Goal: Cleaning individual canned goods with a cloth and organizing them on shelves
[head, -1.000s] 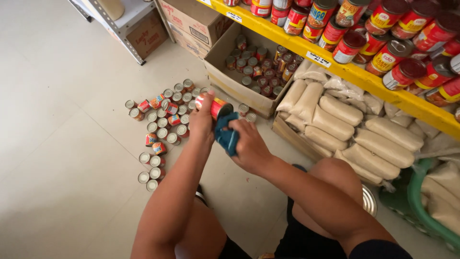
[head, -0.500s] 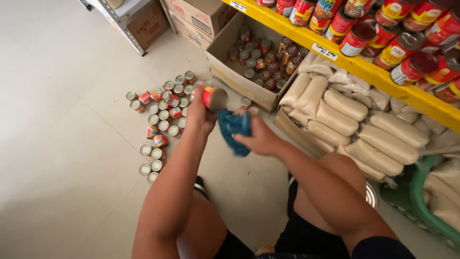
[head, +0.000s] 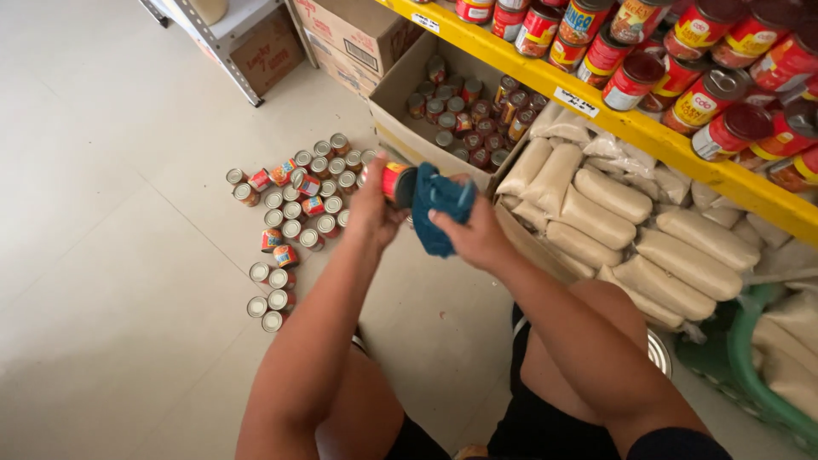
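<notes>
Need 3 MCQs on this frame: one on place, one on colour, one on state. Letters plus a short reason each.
1. Where does the open cardboard box of small cans stand?
A. on the floor under the yellow shelf
B. on top of the shelf
C. in the green basket

2. What colour is the cloth?
A. white
B. blue
C. red

3. How is the small can in the left hand held?
A. upright on the floor
B. sealed in the box
C. lifted off the floor, on its side, with the cloth against its end

Answers:
1 A, the box sits on the floor tiles below the shelf edge.
2 B, the cloth bunched in the right hand is blue.
3 C, the can is in the air with its end facing the cloth.
</notes>
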